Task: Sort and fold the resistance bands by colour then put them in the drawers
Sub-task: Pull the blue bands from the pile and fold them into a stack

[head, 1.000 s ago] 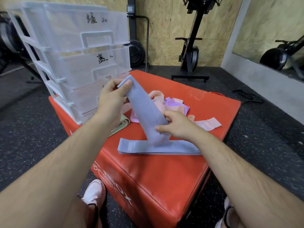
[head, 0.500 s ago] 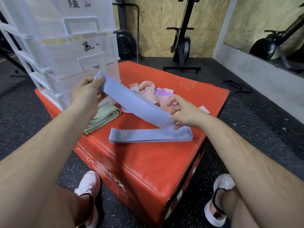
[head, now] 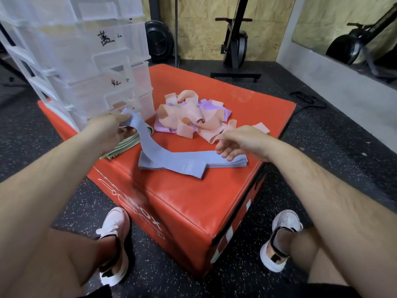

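My left hand (head: 111, 130) pinches one end of a blue band (head: 150, 145), which droops down onto a flat stack of blue bands (head: 227, 162) on the red box (head: 193, 196). Over the stack's right end my right hand (head: 240, 143) hovers with its fingers relaxed, holding nothing. A folded pile of green bands (head: 122, 147) lies under my left hand. Behind the stack, pink bands (head: 199, 121) and purple bands (head: 206, 106) lie tangled in a heap. The clear plastic drawer unit (head: 86, 61) stands at the box's back left.
My two feet in white shoes (head: 113, 241) rest on the dark speckled floor on either side of the box's near corner. Exercise machines (head: 234, 41) stand by the plywood wall behind. A grey ledge (head: 343, 82) runs along the right.
My right hand has let go of the blue band's lower end, which now lies on the blue stack. My left hand has dropped lower with the other end. The view tilted down.
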`<state>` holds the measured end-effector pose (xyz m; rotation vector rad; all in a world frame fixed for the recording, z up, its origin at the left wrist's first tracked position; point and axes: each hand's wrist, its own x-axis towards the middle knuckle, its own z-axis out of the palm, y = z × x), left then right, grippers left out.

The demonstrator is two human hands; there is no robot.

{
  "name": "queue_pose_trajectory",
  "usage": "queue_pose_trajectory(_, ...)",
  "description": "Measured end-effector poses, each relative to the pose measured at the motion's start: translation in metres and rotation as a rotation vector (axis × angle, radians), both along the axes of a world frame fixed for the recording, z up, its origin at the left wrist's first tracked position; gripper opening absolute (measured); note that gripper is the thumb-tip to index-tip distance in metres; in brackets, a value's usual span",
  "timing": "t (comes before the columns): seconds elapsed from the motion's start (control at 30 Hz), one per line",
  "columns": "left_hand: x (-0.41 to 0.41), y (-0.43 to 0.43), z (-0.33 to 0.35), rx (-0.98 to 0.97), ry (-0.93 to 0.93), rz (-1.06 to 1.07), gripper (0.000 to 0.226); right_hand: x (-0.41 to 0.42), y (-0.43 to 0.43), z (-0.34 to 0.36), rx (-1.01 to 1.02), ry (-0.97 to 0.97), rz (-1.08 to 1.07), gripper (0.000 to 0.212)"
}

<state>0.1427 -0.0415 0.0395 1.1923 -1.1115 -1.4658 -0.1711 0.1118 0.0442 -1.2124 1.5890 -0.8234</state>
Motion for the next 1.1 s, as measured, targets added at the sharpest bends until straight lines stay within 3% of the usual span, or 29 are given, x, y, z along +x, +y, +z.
queue_pose_trajectory(0.17, 0.005, 0.008, -0.008, 0.014, -0.116, -0.056, 0.016, 0.014, 0.003, -0.023, -0.149, 0.462, 0.015, 0.02)
queue_pose_trajectory(0.37, -0.002, 0.014, -0.005, 0.017, -0.121, -0.067, 0.015, 0.044, -0.001, -0.035, -0.141, 0.725, 0.103, 0.041)
queue_pose_trajectory(0.47, -0.002, 0.015, -0.005, 0.027, -0.109, -0.068, 0.019, 0.052, -0.005, -0.041, -0.135, 0.801, 0.123, 0.041)
queue_pose_trajectory(0.63, 0.002, 0.013, -0.005, 0.026, -0.117, -0.074, 0.021, 0.054, -0.01, -0.045, -0.095, 0.759, 0.134, 0.019)
queue_pose_trajectory(0.73, 0.004, 0.013, -0.001, 0.016, -0.13, -0.039, 0.012, 0.052, -0.011, -0.033, -0.056, 0.685, 0.142, 0.017)
queue_pose_trajectory(0.9, 0.007, 0.014, 0.006, 0.017, -0.149, 0.068, 0.001, 0.016, -0.014, 0.006, -0.044, 0.399, -0.051, 0.014)
queue_pose_trajectory(1.0, 0.01, 0.014, 0.001, 0.078, -0.285, 0.026, 0.007, -0.012, -0.009, 0.015, -0.061, 0.272, -0.174, 0.018)
queue_pose_trajectory(1.1, 0.005, 0.019, -0.012, 0.063, -0.489, -0.067, 0.013, -0.03, -0.006, 0.001, -0.002, 0.271, -0.247, 0.012)
